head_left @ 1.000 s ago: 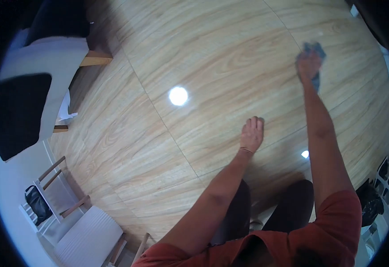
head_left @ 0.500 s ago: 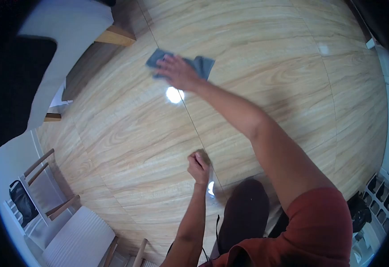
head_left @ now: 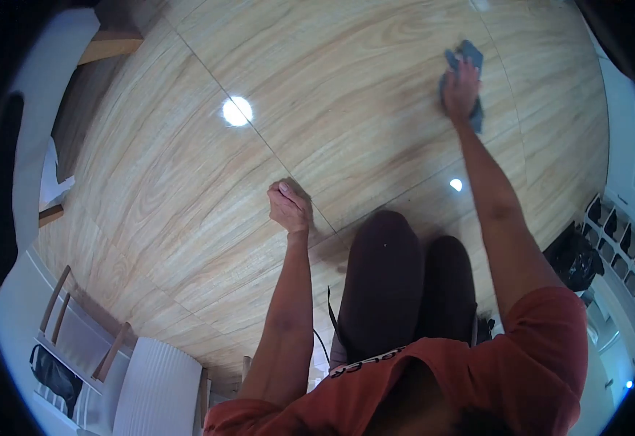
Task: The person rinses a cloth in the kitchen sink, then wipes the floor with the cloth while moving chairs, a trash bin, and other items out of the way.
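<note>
Lying under the right hand (head_left: 463, 89) on the glossy, pale wood-patterned floor (head_left: 375, 116), the crumpled blue-grey fabric cloth (head_left: 470, 50) looks light, limp and unbreakable, best held mid-cloth; the right grip spreads flat over it; the left hand (head_left: 288, 206) curls into a fist.

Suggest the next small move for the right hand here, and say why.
Probably slide the right hand leftward with the blue-grey cloth under it: the cloth lies bunched beneath the palm on the floor, well right of the loosely curled left hand, and no object blocks the floor between.
</note>
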The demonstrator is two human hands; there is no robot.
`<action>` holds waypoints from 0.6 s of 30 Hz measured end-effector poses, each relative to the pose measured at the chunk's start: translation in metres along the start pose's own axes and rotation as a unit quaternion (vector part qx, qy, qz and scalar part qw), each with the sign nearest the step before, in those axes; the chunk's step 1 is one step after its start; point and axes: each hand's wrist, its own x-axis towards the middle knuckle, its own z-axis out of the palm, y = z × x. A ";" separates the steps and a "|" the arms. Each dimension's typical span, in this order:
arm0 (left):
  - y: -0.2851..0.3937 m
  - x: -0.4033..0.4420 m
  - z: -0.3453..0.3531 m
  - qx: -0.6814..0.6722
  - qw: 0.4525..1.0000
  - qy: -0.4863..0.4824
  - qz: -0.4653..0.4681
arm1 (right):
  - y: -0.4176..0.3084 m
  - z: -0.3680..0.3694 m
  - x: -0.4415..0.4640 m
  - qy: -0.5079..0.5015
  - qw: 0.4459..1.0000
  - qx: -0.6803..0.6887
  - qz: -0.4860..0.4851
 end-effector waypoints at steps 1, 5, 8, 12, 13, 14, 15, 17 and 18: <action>0.003 0.000 0.000 0.002 1.000 0.004 -0.006 | -0.017 0.007 -0.007 0.028 0.998 0.058 -0.020; -0.007 0.000 0.003 0.013 0.999 -0.029 -0.022 | -0.165 -0.027 -0.048 -0.130 0.944 0.240 -0.183; -0.005 -0.003 0.005 0.055 0.998 0.002 -0.014 | -0.225 -0.059 -0.115 -0.253 0.852 0.392 -0.238; 0.000 -0.002 0.008 0.060 0.998 0.019 -0.010 | -0.158 -0.074 -0.168 -0.265 0.783 0.370 -0.425; 0.000 -0.001 0.011 0.059 0.998 0.015 -0.012 | -0.133 -0.073 -0.165 -0.242 0.785 0.342 -0.456; -0.003 0.000 0.010 0.080 0.996 0.023 0.010 | -0.109 -0.073 -0.154 -0.312 0.826 0.338 -0.325; -0.005 0.000 0.009 0.104 0.994 0.032 0.031 | -0.077 -0.087 -0.121 -0.287 0.850 0.296 -0.328; -0.002 0.000 0.010 0.122 0.991 0.033 0.035 | 0.002 -0.079 -0.083 -0.187 0.915 0.298 -0.198; 0.000 0.000 0.010 0.136 0.989 0.034 0.046 | 0.052 -0.069 -0.063 -0.143 0.932 0.268 -0.196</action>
